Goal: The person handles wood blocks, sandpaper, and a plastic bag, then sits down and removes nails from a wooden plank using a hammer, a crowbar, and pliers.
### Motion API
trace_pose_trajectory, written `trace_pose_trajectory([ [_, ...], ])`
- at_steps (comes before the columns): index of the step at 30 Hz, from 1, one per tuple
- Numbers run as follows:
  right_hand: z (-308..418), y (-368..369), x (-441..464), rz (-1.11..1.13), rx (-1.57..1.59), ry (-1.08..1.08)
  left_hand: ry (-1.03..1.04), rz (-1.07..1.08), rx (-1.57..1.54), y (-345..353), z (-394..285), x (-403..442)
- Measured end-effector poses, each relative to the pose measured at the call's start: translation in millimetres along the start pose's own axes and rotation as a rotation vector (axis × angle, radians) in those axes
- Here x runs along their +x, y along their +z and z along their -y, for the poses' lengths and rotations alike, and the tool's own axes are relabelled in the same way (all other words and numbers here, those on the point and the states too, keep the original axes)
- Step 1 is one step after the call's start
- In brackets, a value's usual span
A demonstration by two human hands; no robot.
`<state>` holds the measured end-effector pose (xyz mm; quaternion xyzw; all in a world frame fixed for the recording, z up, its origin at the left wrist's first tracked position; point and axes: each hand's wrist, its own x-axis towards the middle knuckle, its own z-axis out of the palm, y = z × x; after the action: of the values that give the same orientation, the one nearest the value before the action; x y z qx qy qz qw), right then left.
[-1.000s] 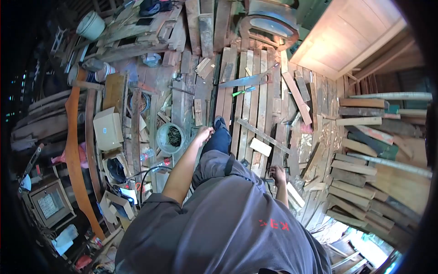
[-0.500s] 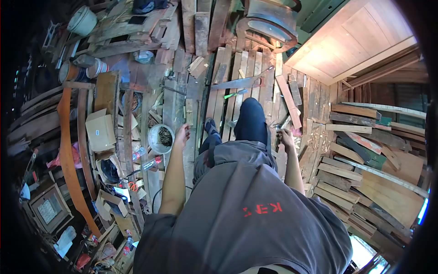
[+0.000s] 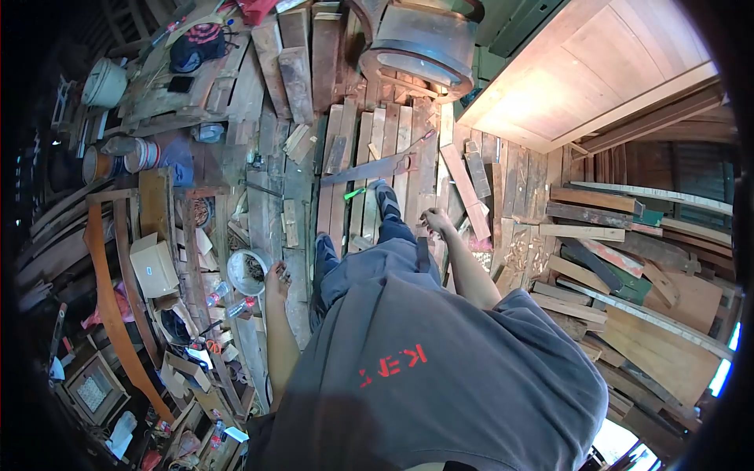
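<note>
My left hand (image 3: 277, 280) hangs just right of a white bucket (image 3: 247, 272) with dark bits in it; its fingers are loosely apart and hold nothing that I can see. My right hand (image 3: 434, 222) is beside my right leg, over the boards, with its fingers curled; whether something small is in it I cannot tell. Ahead of my feet a handsaw (image 3: 369, 169) lies across the planks, and a green-handled tool (image 3: 354, 193) rests just below it.
A large wooden panel (image 3: 589, 71) leans at the upper right. Stacked timber pieces (image 3: 581, 232) line the right side. A cardboard box (image 3: 153, 265) and a long orange-brown board (image 3: 111, 314) are at the left. An oval wooden frame (image 3: 416, 67) stands ahead.
My feet have stepped forward, closer to the saw. The view has shifted, and my right hand has swung forward beside my leg. My left hand stays low near the bucket.
</note>
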<state>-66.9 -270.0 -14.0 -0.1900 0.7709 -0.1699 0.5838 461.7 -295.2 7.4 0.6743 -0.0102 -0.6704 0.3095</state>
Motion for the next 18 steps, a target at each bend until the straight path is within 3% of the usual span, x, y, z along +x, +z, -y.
trace_pose_trajectory([
  [3, 2.1, -39.3, 1.8, -0.05, 0.122, 0.045, -0.011, 0.012, 0.07, 29.6, -1.0, -7.0],
  [10, -38.5, -93.7, 32.5, 0.048, 0.018, 0.214, 0.053, -0.073, 0.124, 85.2, -13.1, -36.2],
  [15, -33.2, -110.2, 39.8, 0.023, 0.055, 0.185, 0.018, -0.084, 0.111, 96.0, 7.6, -28.0],
  [18, -25.8, -116.1, 40.0, 0.072, 0.145, 0.063, 0.05, -0.111, 0.08, 118.3, 15.0, -41.0],
])
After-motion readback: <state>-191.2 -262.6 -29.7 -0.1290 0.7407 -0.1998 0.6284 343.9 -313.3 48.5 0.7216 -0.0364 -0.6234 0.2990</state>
